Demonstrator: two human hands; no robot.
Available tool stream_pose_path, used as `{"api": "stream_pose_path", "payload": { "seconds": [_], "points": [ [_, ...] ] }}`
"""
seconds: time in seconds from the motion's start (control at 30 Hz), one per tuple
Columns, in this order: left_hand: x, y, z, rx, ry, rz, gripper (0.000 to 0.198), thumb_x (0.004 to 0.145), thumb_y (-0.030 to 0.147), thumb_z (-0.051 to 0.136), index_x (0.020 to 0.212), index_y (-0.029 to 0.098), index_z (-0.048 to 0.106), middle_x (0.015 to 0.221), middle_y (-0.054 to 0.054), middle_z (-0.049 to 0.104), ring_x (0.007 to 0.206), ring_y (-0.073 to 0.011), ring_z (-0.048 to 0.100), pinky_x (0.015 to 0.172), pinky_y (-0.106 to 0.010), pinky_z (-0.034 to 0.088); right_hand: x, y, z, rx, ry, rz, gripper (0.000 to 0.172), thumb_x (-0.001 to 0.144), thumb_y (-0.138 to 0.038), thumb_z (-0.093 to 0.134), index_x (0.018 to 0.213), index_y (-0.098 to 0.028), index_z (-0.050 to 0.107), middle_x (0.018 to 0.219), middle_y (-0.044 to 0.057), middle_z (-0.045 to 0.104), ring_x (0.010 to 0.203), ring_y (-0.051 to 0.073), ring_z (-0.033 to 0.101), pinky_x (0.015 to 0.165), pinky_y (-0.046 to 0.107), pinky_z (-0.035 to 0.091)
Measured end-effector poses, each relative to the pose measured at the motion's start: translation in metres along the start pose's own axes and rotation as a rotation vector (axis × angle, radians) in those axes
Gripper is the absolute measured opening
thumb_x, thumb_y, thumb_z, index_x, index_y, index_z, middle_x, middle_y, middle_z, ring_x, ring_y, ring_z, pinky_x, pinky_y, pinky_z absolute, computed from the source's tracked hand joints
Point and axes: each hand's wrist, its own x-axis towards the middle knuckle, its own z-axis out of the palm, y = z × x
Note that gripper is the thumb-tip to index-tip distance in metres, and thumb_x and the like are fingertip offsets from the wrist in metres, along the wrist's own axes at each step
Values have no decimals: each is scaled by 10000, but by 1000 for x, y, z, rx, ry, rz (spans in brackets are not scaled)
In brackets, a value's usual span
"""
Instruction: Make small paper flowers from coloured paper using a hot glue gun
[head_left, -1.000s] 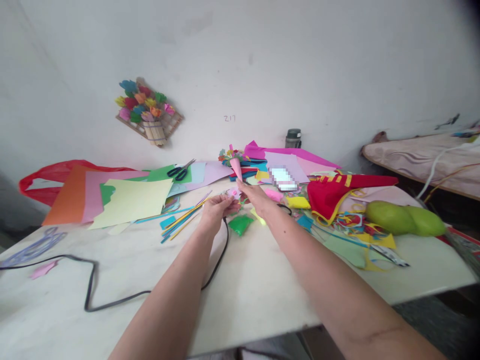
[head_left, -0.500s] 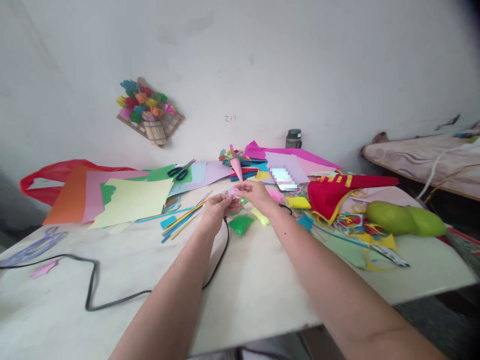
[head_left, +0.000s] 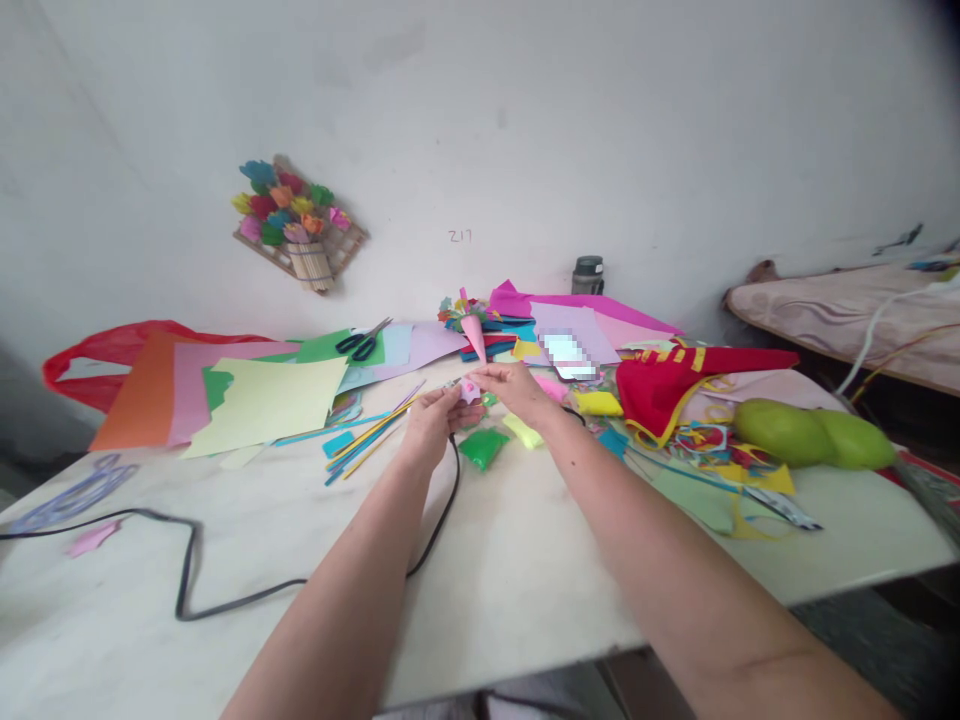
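Near the middle of the table, a small lilac paper flower (head_left: 470, 390) with a pink centre sits between the fingertips of my left hand (head_left: 437, 420), which is closed on it. My right hand (head_left: 514, 388) is just above and to the right, its thumb and fingers pinched together at the flower's upper edge; whether it grips anything is too small to tell. A green packet (head_left: 484, 448) lies below the hands, beside a yellow-green packet (head_left: 523, 430). Blue and yellow paper strips (head_left: 367, 445) lie left of my left hand. Behind the hands stands a pink paper cone (head_left: 472, 335) with colourful flowers.
Scissors (head_left: 364, 342) rest on coloured sheets (head_left: 266, 405) at the back left. A black cable (head_left: 240, 600) crosses the front left and passes between my forearms. A phone (head_left: 570, 356), red cloth (head_left: 652, 395), paper scraps and green fruit (head_left: 780, 432) are at the right.
My right fingertips have shifted slightly off the flower's centre, so more of its lilac petals and pink middle shows. My left hand has stayed nearly in place.
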Motion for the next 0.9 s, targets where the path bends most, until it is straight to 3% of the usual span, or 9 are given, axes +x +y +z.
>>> {"api": "stream_pose_path", "payload": {
  "seconds": [0.2,0.73,0.9],
  "points": [
    [0,0,1,-18,20,18,183,660,242,628,708,72,583,631,-96,646,643,-211,651,584,-272,517,2,7,2,-20,-30,12,174,628,-242,626,757,-132,665,753,44,647,700,146,575,665,273,439],
    [-3,0,10,-121,73,-12,108,675,178,577,720,81,582,619,-97,654,647,-214,653,591,-281,517,-2,-2,9,150,54,94,120,578,-169,635,686,-121,655,648,21,628,620,123,558,645,265,447],
    [-2,-2,11,-148,104,-16,82,671,172,585,686,94,564,592,-67,637,644,-212,653,605,-288,516,0,2,9,124,54,56,115,581,-185,642,677,-124,656,669,22,631,646,135,561,651,270,448]
  ]
}}
